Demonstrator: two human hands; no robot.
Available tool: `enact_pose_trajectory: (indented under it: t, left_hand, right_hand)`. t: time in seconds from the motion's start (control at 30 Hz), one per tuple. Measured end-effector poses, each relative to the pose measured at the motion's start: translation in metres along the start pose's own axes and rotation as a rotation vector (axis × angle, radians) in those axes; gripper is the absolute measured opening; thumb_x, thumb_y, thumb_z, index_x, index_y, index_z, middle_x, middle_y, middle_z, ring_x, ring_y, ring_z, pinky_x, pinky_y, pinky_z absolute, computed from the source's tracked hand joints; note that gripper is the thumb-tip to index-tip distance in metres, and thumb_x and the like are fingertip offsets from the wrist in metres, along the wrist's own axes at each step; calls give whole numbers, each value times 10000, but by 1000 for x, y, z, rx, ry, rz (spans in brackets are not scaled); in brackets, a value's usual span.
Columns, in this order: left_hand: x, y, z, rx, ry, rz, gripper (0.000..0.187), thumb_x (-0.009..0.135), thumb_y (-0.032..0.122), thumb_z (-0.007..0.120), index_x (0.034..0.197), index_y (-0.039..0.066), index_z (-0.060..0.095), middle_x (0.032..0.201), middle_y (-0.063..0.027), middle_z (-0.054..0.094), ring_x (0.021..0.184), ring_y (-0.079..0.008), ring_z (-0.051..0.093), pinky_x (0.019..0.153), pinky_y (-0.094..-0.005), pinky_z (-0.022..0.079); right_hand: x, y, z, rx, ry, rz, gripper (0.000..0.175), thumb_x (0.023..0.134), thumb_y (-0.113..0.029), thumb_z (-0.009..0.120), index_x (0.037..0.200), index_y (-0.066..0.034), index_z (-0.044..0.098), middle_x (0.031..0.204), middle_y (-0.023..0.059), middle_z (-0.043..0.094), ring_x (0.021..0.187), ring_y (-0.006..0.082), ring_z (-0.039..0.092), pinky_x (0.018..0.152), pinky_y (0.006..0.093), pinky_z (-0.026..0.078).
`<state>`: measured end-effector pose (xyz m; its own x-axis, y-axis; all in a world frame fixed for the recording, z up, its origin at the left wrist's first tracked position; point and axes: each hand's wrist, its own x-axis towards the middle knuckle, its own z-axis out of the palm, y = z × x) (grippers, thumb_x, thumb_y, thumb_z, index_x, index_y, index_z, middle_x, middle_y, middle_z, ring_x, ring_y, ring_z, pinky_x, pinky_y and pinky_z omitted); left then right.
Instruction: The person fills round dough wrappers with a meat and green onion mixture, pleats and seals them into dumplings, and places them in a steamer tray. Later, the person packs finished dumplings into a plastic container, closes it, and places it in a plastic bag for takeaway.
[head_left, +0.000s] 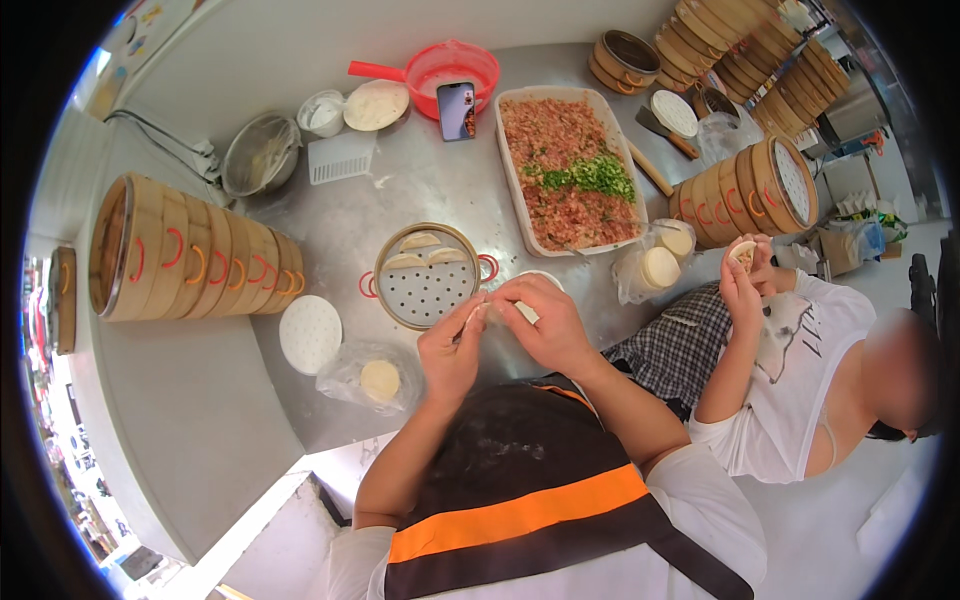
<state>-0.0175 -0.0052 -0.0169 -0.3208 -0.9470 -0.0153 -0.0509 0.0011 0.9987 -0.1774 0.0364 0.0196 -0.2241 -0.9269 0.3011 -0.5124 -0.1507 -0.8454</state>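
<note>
My left hand (452, 346) and my right hand (546, 319) meet at the near right edge of a round bamboo steamer (427, 226). Between their fingertips they pinch a small piece of pale dough (491, 309), mostly hidden by the fingers. Several folded dumplings (420, 241) lie at the far side of the steamer on its white perforated liner (427, 292). Behind my right hand a white round thing (545, 279) is partly covered. A stack of round dough wrappers (379, 379) rests on a plastic bag left of my left hand. Minced meat filling (555, 127) with chopped greens fills a white tub (517, 217).
Bamboo steamer stacks stand at left (199, 259) and right (739, 195). Bagged wrappers (661, 268) lie near the tub. A phone (456, 112) leans on a red strainer (480, 64). A co-worker (787, 375) at right holds a filled wrapper (742, 255). A cleaver (660, 129) lies beyond.
</note>
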Motion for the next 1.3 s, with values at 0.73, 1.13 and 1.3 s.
enact_pose_trajectory:
  t: [0.73,1.13,1.3]
  left_hand:
    - [9,15,-10,-290,-366,-288,317,933,33,692,1240,-4,621,1108,-36,668,989,-85,619,862,-245,514]
    - [4,17,-5,-513,-211,-326,362,942,-21,645,1293,-28,558,1227,-84,630,1135,-129,592,950,-270,494]
    - [1,22,-2,-488,-183,-280,349,963,-14,608,1305,-25,542,1259,-102,606,1151,-154,593,991,-306,507]
  right_hand:
    - [-8,3,-19,-83,-3,-104,164,818,-68,754,978,-62,722,962,71,657,880,253,642,767,352,533]
    - [-19,10,9,10,181,47,246,869,-45,721,1112,-16,703,1054,118,657,949,239,645,818,330,537]
    - [-25,12,20,584,125,340,287,911,-48,695,1197,-25,703,1120,101,659,1034,175,627,920,302,529]
